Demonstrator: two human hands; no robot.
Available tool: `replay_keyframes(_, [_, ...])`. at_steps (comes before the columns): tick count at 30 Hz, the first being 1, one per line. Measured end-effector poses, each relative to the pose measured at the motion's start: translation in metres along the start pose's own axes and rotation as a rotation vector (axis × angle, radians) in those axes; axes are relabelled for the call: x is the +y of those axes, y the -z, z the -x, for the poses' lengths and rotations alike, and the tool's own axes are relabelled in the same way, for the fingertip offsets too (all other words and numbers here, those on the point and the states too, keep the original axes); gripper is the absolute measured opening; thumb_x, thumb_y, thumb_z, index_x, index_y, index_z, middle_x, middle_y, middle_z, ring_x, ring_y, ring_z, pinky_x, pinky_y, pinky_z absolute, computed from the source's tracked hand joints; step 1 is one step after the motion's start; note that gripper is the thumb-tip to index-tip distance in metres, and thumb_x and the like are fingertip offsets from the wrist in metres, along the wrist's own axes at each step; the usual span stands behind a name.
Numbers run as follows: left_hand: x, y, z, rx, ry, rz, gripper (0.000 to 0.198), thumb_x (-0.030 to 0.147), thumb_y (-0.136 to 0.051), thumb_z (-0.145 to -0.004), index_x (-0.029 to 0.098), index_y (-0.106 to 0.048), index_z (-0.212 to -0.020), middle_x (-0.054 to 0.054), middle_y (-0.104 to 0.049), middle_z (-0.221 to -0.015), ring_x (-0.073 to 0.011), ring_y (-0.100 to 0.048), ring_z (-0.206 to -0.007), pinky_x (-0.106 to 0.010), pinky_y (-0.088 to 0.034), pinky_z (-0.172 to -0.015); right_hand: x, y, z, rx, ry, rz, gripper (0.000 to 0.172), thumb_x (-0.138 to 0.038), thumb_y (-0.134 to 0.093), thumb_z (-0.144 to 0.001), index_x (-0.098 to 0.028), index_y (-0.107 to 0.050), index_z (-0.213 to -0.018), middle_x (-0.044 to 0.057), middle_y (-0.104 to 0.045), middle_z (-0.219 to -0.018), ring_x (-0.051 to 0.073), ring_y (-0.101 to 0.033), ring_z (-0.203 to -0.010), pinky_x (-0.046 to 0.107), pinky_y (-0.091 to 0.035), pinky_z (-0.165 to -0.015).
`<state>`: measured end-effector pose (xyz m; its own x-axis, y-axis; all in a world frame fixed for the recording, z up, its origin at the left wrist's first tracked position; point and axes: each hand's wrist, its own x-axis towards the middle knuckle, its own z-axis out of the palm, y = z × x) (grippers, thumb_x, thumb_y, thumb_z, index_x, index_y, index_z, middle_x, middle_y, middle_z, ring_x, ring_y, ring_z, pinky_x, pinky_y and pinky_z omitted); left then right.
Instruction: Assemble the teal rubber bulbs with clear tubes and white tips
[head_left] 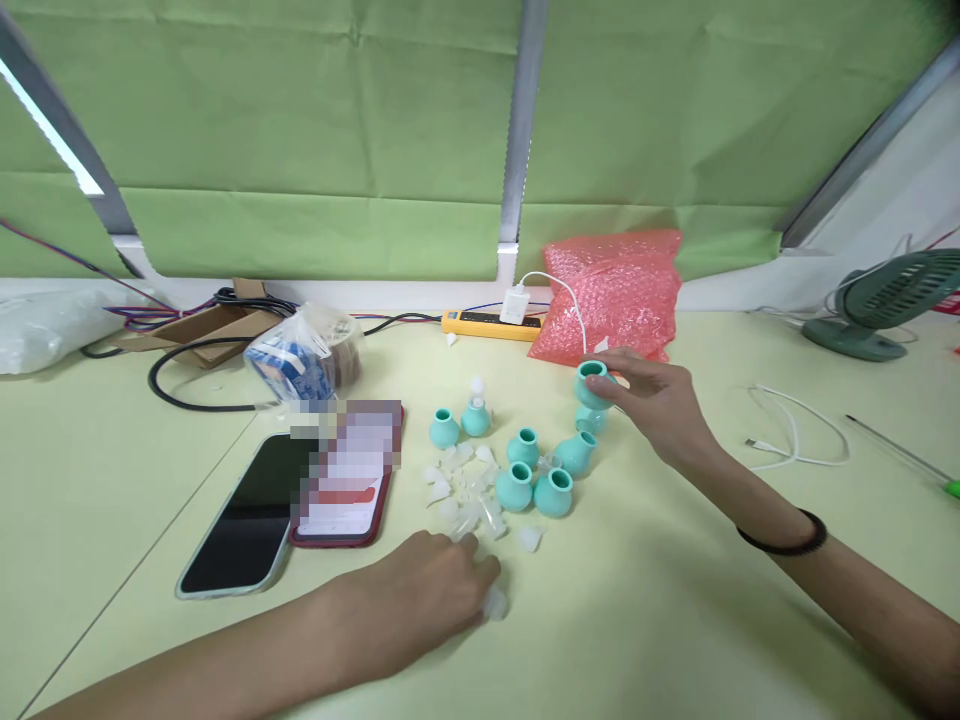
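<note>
Several small teal rubber bulbs [534, 478] stand in a loose cluster on the pale green table [645, 610]. My right hand [654, 400] is closed round one teal bulb [591, 382], lifted just above the cluster's far right side. A heap of small clear plastic caps [463, 492] lies left of the bulbs. My left hand [427, 595] rests on the table just in front of the heap, its fingers pinched on one clear cap [495, 603].
Two phones lie at the left, a dark one [244, 515] and a red-cased one [349, 480]. Behind are a plastic-wrapped bundle [300, 362], a cardboard box [206, 335], a yellow power strip [487, 322], pink bubble wrap [615, 290], a white cable [795, 430] and a green fan [892, 300].
</note>
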<state>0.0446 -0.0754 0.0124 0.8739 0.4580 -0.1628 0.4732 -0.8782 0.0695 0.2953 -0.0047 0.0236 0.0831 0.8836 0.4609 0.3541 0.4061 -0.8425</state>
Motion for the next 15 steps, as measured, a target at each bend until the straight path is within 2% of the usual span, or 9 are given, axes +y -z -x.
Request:
replay_keyframes(3, [-0.001, -0.004, -0.003, 0.004, -0.043, -0.039, 0.003, 0.014, -0.049, -0.081, 0.014, -0.052, -0.082, -0.005, -0.054, -0.075, -0.0155, -0.055, -0.065, -0.023, -0.043, -0.053, 0.030, 0.000, -0.010, 0.018, -0.095, 0.115, 0.029, -0.039, -0.062, -0.067, -0.020, -0.065, -0.088, 0.006, -0.065, -0.091, 0.024, -0.060, -0.087, 0.037, -0.051, -0.073])
replay_keyframes(6, [-0.003, -0.008, -0.005, 0.036, -0.023, -0.062, 0.009, 0.013, -0.047, -0.081, 0.013, -0.049, -0.090, -0.006, -0.052, -0.079, -0.0161, -0.055, -0.069, -0.024, -0.045, -0.055, 0.047, 0.000, -0.012, -0.067, -0.137, 0.188, 0.035, -0.041, -0.061, -0.067, -0.016, -0.065, -0.090, 0.007, -0.068, -0.086, 0.025, -0.063, -0.081, 0.037, -0.053, -0.071])
replay_keyframes(10, [-0.004, -0.016, -0.007, 0.078, -0.011, -0.072, 0.013, 0.012, -0.046, -0.082, 0.014, -0.047, -0.095, -0.006, -0.051, -0.084, -0.0165, -0.055, -0.072, -0.024, -0.046, -0.055, 0.051, -0.001, -0.009, -0.230, -0.120, 0.261, 0.028, -0.036, -0.063, -0.065, -0.015, -0.067, -0.083, 0.007, -0.069, -0.084, 0.025, -0.064, -0.077, 0.034, -0.054, -0.068])
replay_keyframes(15, [-0.004, -0.016, -0.008, 0.100, -0.003, -0.092, 0.010, 0.010, -0.044, -0.081, 0.013, -0.047, -0.091, -0.006, -0.050, -0.082, -0.0163, -0.056, -0.068, -0.024, -0.045, -0.050, 0.051, -0.005, -0.006, -0.265, -0.032, 0.376, 0.024, -0.034, -0.058, -0.070, -0.015, -0.065, -0.084, 0.007, -0.068, -0.086, 0.023, -0.063, -0.080, 0.034, -0.050, -0.073])
